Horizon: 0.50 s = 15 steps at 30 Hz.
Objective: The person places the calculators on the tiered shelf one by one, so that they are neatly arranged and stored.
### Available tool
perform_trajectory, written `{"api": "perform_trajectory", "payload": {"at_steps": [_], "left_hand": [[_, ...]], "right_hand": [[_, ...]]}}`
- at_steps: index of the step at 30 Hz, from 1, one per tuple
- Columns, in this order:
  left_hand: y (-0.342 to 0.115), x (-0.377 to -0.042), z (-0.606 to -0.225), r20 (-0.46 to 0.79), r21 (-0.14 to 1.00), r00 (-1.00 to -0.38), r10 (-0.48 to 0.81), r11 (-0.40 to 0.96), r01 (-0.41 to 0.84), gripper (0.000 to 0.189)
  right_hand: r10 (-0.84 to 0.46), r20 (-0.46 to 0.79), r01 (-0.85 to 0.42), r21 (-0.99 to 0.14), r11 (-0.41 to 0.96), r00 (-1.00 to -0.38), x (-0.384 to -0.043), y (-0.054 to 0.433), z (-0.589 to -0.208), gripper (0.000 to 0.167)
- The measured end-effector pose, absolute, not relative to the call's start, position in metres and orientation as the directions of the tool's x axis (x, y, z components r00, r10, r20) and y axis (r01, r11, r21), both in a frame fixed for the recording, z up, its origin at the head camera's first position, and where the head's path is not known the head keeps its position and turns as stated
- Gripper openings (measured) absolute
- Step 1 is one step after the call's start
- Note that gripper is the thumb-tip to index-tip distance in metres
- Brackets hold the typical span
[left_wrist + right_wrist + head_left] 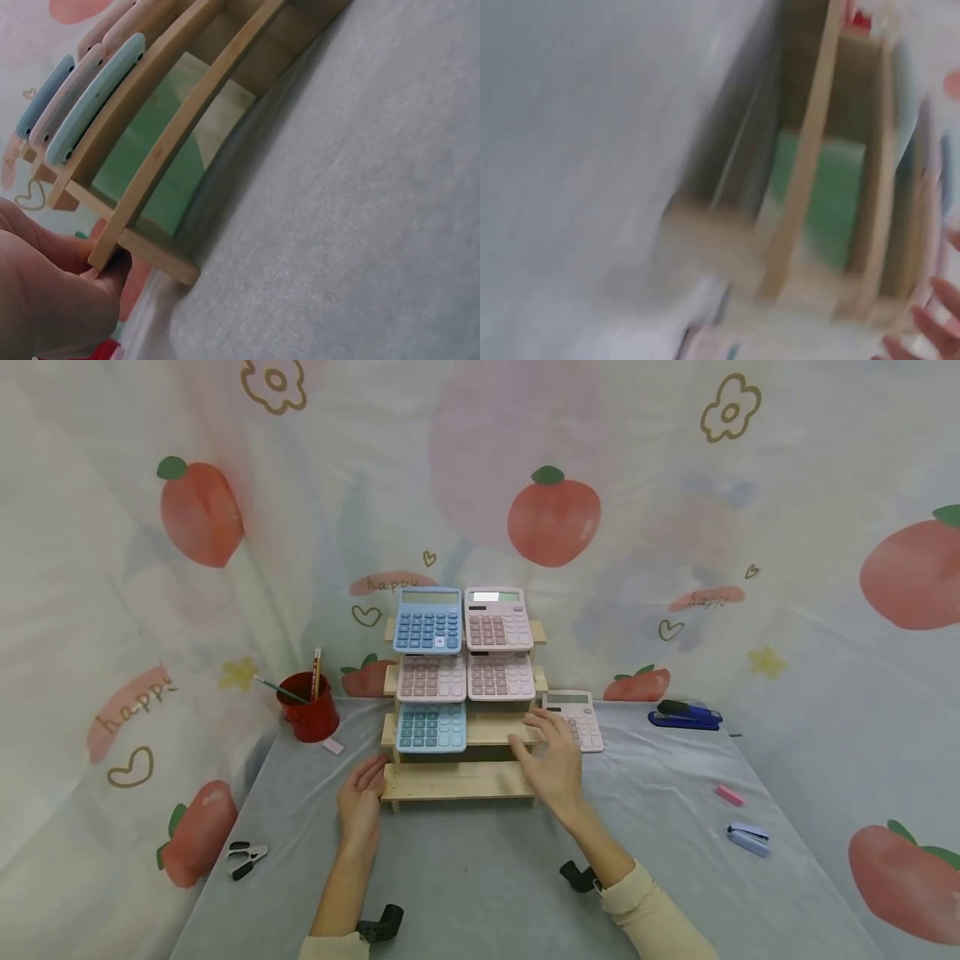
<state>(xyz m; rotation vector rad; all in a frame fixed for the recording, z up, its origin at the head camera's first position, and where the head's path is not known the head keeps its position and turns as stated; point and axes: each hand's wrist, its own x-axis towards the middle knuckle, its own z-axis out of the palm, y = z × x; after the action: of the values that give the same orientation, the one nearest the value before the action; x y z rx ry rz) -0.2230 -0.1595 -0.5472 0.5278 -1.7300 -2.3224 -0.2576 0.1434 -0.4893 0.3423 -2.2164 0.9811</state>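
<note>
A stepped wooden display rack point(459, 782) stands on the table with calculators leaning on its upper tiers. My left hand point(362, 802) pinches the left end of its lowest shelf; the left wrist view shows thumb and fingers around the plank end point(109, 244). My right hand point(555, 764) is beside the rack's right side, fingers loosely bent and apart, nothing between them. Behind it a pink calculator point(588, 727) lies on the table, partly covered. A teal calculator point(431, 727) sits on the second tier's left half. Fingers point(937, 322) of the right hand show blurred in the right wrist view.
Higher up are a blue calculator point(427, 621) and several pink calculators point(498, 620). A red cup point(311, 714) of pencils stands left. Cutting pliers point(246, 858) lie front left. To the right are a dark blue stapler point(685, 716), a pink eraser point(729, 795) and a light blue stapler point(747, 839).
</note>
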Motion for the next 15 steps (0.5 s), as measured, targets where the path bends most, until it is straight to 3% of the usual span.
{"api": "perform_trajectory", "payload": {"at_steps": [4,7,10,15], "left_hand": [[-0.158,-0.222,-0.549,-0.163,0.953,-0.915,-0.368,-0.299,-0.049,0.049],[-0.158,-0.222,-0.550,-0.162,0.954,-0.913,-0.373,-0.295,-0.049,0.051],[-0.158,-0.222,-0.550,-0.158,0.956,-0.910,-0.383,-0.289,-0.044,0.052],[-0.157,-0.225,-0.551,-0.156,0.961,-0.907,-0.391,-0.273,-0.047,0.051]], "right_hand": [[0.165,0.655,-0.393,-0.615,0.683,-0.737,-0.275,0.189,-0.499,0.021],[0.208,0.580,-0.283,-0.641,0.713,-0.788,-0.291,0.215,-0.511,0.025],[0.196,0.445,-0.159,-0.641,0.751,-0.874,-0.306,0.233,-0.524,0.045],[0.121,0.224,-0.030,-0.573,0.819,-0.967,-0.326,0.249,-0.545,0.098]]}}
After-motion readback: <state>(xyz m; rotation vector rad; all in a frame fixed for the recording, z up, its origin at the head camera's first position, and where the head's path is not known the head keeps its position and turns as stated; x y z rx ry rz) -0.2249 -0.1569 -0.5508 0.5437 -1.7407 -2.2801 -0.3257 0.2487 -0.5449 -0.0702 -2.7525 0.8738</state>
